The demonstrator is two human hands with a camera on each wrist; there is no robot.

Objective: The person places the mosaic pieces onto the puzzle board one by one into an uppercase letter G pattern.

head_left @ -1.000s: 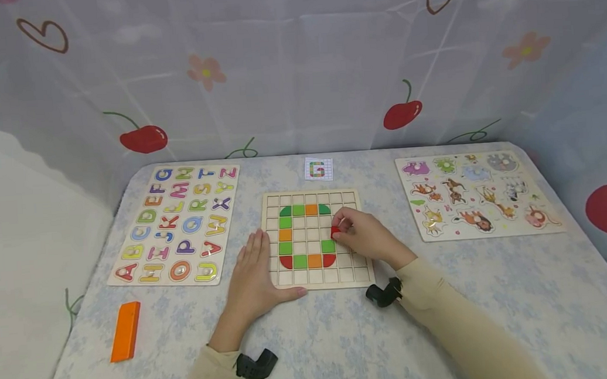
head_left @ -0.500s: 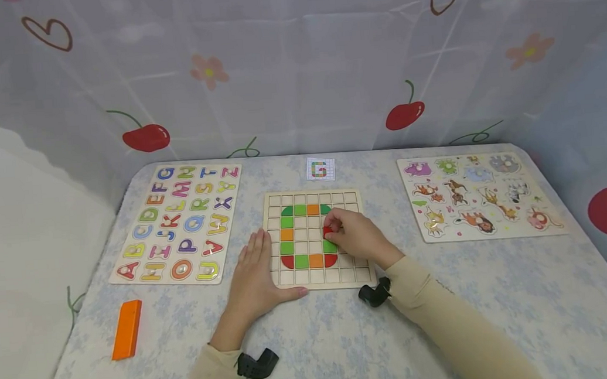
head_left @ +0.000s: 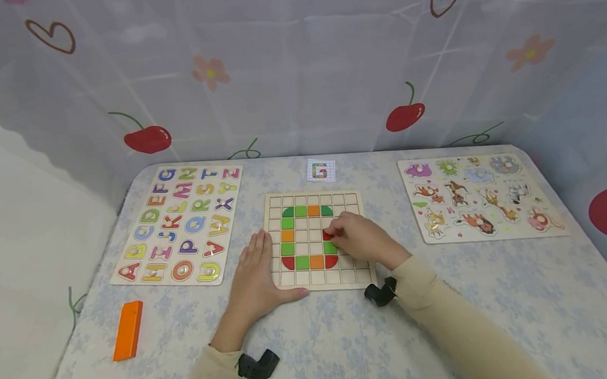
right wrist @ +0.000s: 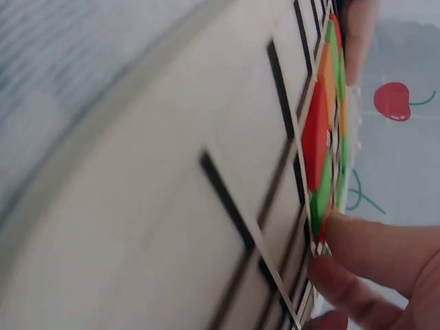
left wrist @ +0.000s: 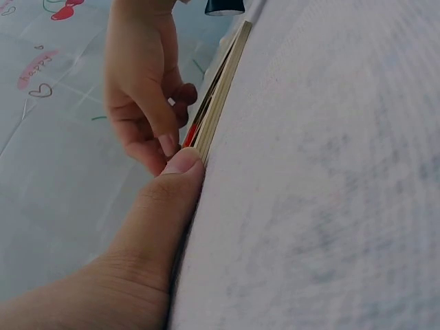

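A wooden grid board (head_left: 351,273) lies mid-table with green, orange and red tiles forming a rounded outline. My left hand (head_left: 254,275) holds the board's near left corner, fingers straight along its left edge and thumb along the front edge. Thumb and forefinger of my right hand (head_left: 366,239) pinch a red square tile (head_left: 327,235) at a cell on the outline's right side, just above a green tile (head_left: 330,247). In the right wrist view, the right thumb (right wrist: 357,240) covers most of that tile, beside a green piece (right wrist: 320,203) and a red corner piece (right wrist: 315,137).
Behind the board lies a small pattern card (head_left: 321,170) showing a G. An alphabet puzzle (head_left: 220,277) lies on the left and an animal puzzle (head_left: 434,238) on the right. An orange block (head_left: 128,331) sits at the front left.
My right hand has moved left with the red tile, from right of the outline to the cell above the green tile. The left hand stays on the board.
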